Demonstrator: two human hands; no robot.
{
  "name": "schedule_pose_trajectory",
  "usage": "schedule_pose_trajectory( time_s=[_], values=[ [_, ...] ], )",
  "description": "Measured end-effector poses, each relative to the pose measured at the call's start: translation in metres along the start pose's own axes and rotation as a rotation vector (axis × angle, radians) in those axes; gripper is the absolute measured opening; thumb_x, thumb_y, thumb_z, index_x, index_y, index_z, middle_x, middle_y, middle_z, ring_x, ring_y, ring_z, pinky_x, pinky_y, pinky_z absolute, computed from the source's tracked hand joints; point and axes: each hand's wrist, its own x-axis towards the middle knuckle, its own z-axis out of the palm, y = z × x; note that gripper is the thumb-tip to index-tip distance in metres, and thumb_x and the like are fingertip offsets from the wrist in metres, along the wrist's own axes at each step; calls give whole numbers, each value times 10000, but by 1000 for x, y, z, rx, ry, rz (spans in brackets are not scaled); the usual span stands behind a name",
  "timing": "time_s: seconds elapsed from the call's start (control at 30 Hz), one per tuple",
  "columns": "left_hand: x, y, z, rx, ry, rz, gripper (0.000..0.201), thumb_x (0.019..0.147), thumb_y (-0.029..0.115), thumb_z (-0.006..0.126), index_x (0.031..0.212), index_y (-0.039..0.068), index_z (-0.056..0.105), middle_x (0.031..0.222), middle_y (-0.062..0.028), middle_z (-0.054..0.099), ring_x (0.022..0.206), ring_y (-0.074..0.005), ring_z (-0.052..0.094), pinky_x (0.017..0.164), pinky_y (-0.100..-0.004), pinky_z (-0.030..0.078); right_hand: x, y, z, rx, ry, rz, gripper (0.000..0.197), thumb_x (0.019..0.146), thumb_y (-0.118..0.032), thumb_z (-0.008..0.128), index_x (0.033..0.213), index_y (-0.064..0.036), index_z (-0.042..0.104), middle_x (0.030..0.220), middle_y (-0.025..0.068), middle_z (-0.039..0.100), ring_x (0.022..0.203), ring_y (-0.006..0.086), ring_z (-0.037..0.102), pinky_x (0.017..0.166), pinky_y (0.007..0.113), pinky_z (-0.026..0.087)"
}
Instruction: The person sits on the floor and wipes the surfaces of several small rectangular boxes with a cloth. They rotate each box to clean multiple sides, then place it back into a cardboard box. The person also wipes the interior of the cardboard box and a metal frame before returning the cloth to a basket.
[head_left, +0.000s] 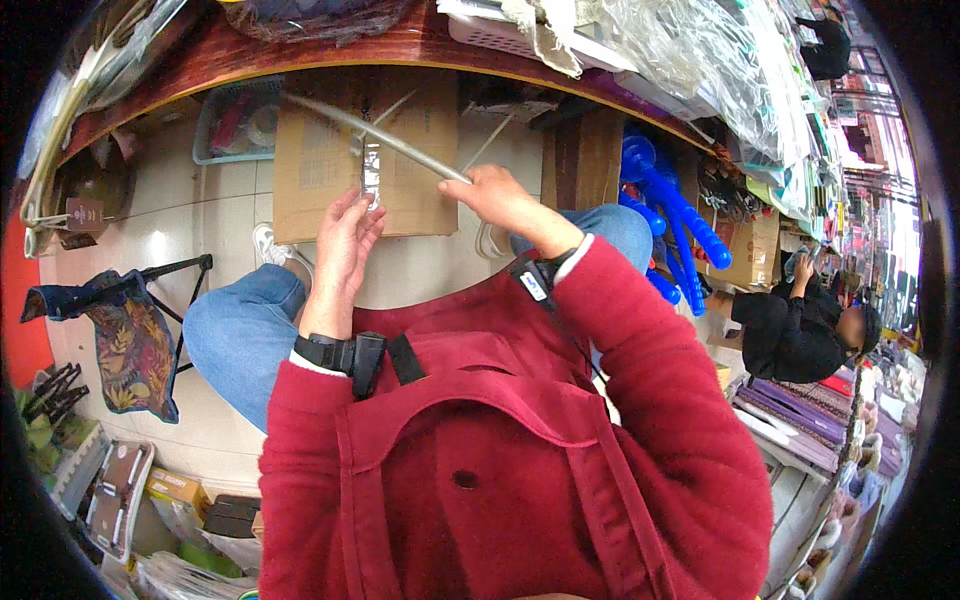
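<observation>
My right hand (pixel 497 205) is closed around the near end of a long silver-grey rod (pixel 400 145). The rod slants up and to the left, over a brown cardboard box (pixel 425 195) on the floor between my knees. My left hand (pixel 349 240) is raised at the box's near side, left of the rod, with its fingers partly curled and apart. Nothing plainly shows in it. Just beyond its fingertips, a shiny strip (pixel 371 170) runs along the middle of the box top. The rod's lower end is hidden in my right fist.
A wooden-edged table (pixel 400 52) curves across the far side, with plastic-wrapped goods on its right. Blue plastic pieces (pixel 675 215) lie beyond my right knee. A folding stool with patterned cloth (pixel 135 345) stands at left. Another person in black (pixel 790 335) is at far right.
</observation>
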Motion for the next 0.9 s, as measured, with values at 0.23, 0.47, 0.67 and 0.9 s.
schedule_pose_trajectory(
  time_s=[0.23,0.47,0.67,0.9],
  values=[
    [-2,1,0,-4,-9,12,504,925,162,625,1352,-2,413,1176,-108,582,998,-196,617,818,-292,523,-39,0,-58,186,-84,86,498,875,-452,639,596,-47,562,467,12,458,420,107,443,421,291,344],
    [-5,5,2,-5,6,15,508,925,174,626,1352,-9,421,1203,-120,576,1008,-196,607,828,-292,525,-27,12,-98,301,5,126,502,903,-459,607,571,-115,455,475,-23,420,415,91,401,409,285,296],
    [-6,6,3,-39,-38,25,469,936,156,605,1338,-12,432,1227,-127,563,1014,-201,604,828,-293,529,-20,40,-116,474,53,151,412,930,-373,608,629,-133,461,530,-51,373,435,80,341,410,264,278],
    [-4,5,1,-36,-47,40,433,949,157,583,1325,-5,444,1199,-112,577,1000,-194,609,817,-285,530,-46,83,-115,442,169,261,388,943,-357,589,652,-150,438,548,-59,372,441,77,326,421,262,272]
  ],
)
